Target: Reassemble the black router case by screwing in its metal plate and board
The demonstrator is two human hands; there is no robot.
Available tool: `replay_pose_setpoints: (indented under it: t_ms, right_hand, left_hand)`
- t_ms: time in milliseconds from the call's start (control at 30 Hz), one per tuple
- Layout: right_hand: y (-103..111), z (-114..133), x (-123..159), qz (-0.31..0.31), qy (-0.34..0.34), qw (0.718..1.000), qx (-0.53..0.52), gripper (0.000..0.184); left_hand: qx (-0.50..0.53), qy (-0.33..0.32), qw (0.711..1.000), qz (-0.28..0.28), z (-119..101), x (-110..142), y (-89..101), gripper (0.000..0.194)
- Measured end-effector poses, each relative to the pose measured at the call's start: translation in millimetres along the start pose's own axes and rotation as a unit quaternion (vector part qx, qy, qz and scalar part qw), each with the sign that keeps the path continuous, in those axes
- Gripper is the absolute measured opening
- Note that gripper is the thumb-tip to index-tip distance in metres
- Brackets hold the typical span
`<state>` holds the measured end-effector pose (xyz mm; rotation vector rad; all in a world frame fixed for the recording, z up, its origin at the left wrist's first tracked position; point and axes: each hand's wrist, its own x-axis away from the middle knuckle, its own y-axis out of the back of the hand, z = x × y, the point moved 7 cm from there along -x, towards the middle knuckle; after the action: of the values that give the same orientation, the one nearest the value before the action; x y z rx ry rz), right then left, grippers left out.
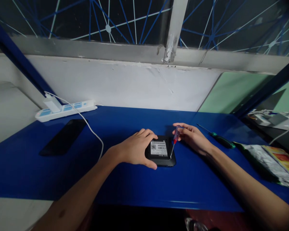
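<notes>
A flat black device (171,161) with rounded corners lies on the blue table, a white label (159,148) with a square code and barcodes facing up. My left hand (140,147) grips the device along its left side, the thumb at the near edge and the fingers at the far edge. In my right hand (191,136) is a small screwdriver (175,138) with a clear purple and red handle, held between thumb and fingers. Its shaft slants down, and the tip meets the device near its near right corner. Whether a screw sits under the tip is too small to tell.
A green-handled screwdriver (223,140) lies right of my right hand, beside a silver and yellow packet (274,162). On the left are a black phone (64,138), a white power strip (67,110) with a plugged-in adapter, and a white cable (91,130). A wall (125,85) stands behind.
</notes>
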<state>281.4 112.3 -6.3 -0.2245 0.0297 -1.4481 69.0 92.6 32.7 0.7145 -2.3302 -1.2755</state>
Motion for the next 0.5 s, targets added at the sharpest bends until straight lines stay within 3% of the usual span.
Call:
replay_pose_setpoints:
  t_ms: [267, 500]
  right_hand:
    - [1.8, 0.4, -1.3, -0.004, 0.016, 1.000, 0.022, 0.036]
    - [7.2, 14.0, 1.2, -0.033, 0.073, 0.997, 0.012, 0.032]
  left_hand:
    - [0.000, -0.001, 1.000, 0.003, 0.4, -0.3, -0.5, 0.089]
    - [0.005, -0.001, 1.000, 0.004, -0.7, 0.6, -0.4, 0.091]
